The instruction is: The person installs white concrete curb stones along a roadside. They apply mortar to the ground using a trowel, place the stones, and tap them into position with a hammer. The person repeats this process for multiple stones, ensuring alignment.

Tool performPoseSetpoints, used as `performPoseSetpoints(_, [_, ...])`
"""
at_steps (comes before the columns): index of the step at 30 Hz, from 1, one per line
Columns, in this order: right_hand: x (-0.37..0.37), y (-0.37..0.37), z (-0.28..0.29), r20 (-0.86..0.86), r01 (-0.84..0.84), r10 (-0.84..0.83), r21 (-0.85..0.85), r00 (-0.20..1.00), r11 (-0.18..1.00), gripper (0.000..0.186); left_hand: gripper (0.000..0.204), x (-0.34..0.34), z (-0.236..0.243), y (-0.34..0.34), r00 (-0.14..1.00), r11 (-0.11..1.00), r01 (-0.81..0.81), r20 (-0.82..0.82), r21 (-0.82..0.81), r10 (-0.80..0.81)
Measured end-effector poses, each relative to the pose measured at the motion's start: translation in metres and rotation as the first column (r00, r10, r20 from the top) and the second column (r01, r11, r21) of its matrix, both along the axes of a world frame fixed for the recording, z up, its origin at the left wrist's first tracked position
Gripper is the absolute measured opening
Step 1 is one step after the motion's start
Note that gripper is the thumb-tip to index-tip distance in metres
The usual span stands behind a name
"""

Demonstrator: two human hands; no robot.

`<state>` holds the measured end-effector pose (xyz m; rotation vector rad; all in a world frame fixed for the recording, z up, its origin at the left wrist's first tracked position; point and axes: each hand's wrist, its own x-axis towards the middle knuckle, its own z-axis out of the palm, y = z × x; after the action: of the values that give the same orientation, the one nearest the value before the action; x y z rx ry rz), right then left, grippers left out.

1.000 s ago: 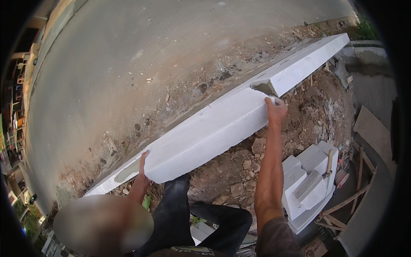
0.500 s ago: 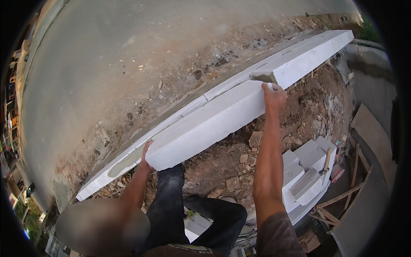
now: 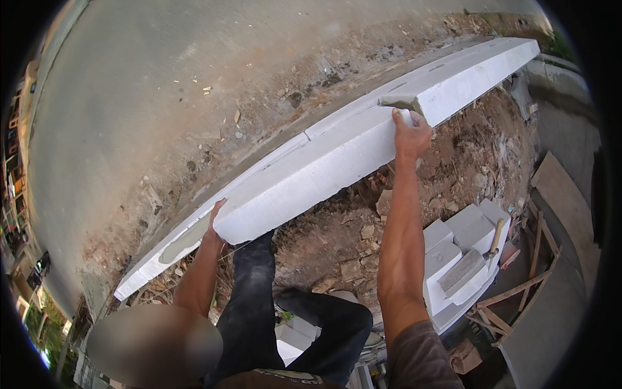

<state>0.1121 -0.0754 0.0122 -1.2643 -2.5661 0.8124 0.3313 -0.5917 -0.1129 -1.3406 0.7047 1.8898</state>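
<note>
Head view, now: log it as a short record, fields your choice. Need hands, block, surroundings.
held: long white block, slanting up to the right
left grip: on block's left end
right grip: on block's right end, thumb on top
under block: white course; contact unclear
grey mortar: on course, left of block
neighbour: white row beyond right end
right side: white block stack, wooden-handled tool on it
far right: wooden frame
ground: soil and rubble
</note>
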Motion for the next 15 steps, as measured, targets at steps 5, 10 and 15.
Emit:
performPoseSetpoints(5, [0.052,-0.029,-0.014,-0.174,0.14,-0.126,0.072,0.977,0.988,0.068,0.063,-0.015,0.006,-0.002,0.997,0.997,0.075,-0.023,-0.021,-0.076])
performPoseSetpoints(10, [0.082,-0.069,-0.029,-0.249,0.255,-0.401,-0.464,0.882,0.848,0.069,0.063,-0.017,-0.013,-0.004,0.982,0.992,0.13,-0.136,-0.006,-0.129])
performPoseSetpoints(15, [0.079,-0.064,-0.032,-0.26,0.191,-0.385,-0.551,0.885,0.813,0.058,0.063,-0.009,-0.028,-0.004,0.988,0.993,0.118,-0.1,-0.008,-0.119])
